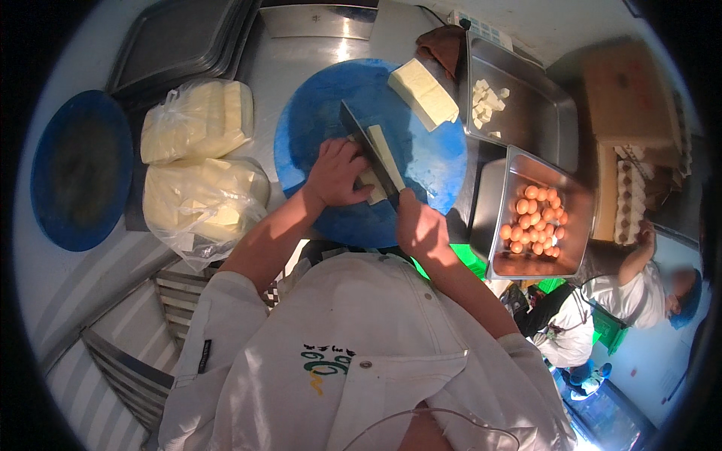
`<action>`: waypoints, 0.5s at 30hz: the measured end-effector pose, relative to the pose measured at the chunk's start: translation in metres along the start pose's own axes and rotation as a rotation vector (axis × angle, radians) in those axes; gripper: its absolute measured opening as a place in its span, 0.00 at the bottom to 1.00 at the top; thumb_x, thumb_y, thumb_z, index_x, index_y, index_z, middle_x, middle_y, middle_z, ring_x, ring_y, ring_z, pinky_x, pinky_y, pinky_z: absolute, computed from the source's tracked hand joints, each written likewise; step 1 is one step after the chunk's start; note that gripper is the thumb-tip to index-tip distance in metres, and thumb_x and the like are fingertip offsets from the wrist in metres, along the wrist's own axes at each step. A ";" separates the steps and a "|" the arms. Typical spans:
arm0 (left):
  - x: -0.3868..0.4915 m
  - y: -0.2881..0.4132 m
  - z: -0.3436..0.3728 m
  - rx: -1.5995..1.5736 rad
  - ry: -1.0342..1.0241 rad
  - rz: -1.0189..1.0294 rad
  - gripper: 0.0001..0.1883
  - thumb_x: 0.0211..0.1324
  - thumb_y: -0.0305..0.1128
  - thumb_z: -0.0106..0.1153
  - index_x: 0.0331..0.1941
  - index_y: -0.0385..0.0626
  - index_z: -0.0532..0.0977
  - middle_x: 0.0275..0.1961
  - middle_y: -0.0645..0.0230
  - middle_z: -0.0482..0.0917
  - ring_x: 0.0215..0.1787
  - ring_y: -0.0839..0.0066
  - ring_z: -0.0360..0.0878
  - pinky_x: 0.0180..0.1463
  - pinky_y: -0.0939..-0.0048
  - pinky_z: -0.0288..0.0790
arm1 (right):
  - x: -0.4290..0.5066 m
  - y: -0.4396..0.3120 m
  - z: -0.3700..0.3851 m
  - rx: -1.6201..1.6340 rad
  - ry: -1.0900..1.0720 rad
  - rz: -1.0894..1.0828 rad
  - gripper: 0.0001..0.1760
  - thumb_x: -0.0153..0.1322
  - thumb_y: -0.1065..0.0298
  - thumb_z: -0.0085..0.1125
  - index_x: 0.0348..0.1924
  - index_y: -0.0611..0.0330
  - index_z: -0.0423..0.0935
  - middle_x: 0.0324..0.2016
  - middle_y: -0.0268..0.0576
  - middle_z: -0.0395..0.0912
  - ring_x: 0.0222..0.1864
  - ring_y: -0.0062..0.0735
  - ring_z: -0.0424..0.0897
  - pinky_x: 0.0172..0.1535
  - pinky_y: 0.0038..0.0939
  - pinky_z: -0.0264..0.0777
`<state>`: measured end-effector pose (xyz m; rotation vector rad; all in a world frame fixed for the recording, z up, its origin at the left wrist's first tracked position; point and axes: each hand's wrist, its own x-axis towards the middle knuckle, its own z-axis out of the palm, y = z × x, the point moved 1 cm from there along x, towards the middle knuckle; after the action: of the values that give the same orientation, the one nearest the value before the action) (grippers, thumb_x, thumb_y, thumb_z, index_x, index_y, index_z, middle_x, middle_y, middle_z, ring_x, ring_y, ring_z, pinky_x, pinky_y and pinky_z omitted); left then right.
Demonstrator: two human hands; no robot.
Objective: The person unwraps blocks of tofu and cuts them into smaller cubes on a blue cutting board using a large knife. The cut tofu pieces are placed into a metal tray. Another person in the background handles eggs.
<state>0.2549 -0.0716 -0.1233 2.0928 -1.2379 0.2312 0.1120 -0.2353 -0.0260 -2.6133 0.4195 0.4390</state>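
Note:
My right hand [420, 225] grips the handle of a wide-bladed kitchen knife [369, 149], its blade slanting away up and left over a round blue cutting board [304, 113]. My left hand [341, 172] lies on a pale yellow piece [373, 189] left of the blade, steadying it with fingers and thumb. The fingers partly hide that piece. Along the blade's right side lies a thin pale strip [385, 153]. A larger pale yellow block [424, 93], perhaps butter or tofu, sits at the board's upper right.
Right of the board are a steel pan [524, 124] with pale cubes [487, 104] and another pan [572, 225] of brown eggs [538, 220]. Bagged pale blocks [197, 121] stand at left, near stacked dark trays [175, 45]. A co-worker [626, 287] is at far right, by egg cartons [629, 197].

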 end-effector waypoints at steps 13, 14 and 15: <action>-0.010 0.003 -0.004 0.008 0.028 0.044 0.24 0.40 0.46 0.73 0.42 0.51 0.79 0.51 0.62 0.76 0.59 0.57 0.73 0.64 0.50 0.63 | -0.025 0.020 0.021 0.091 0.254 0.017 0.16 0.77 0.62 0.56 0.55 0.58 0.71 0.27 0.61 0.83 0.32 0.67 0.84 0.36 0.58 0.77; -0.011 0.003 -0.005 0.007 0.046 0.059 0.23 0.40 0.45 0.73 0.42 0.51 0.79 0.50 0.63 0.77 0.59 0.57 0.73 0.64 0.51 0.64 | -0.028 0.018 0.017 0.099 0.290 -0.015 0.14 0.77 0.64 0.56 0.53 0.58 0.71 0.26 0.60 0.82 0.31 0.68 0.83 0.35 0.58 0.76; -0.012 0.003 -0.005 0.011 0.042 0.065 0.23 0.39 0.45 0.73 0.42 0.51 0.79 0.51 0.62 0.77 0.59 0.57 0.73 0.64 0.51 0.65 | -0.029 0.016 0.013 0.100 0.279 -0.022 0.13 0.77 0.64 0.56 0.52 0.58 0.70 0.26 0.60 0.82 0.30 0.68 0.83 0.35 0.58 0.76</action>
<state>0.2467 -0.0614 -0.1239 2.0485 -1.2837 0.3105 0.0768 -0.2360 -0.0323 -2.5847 0.4882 0.0431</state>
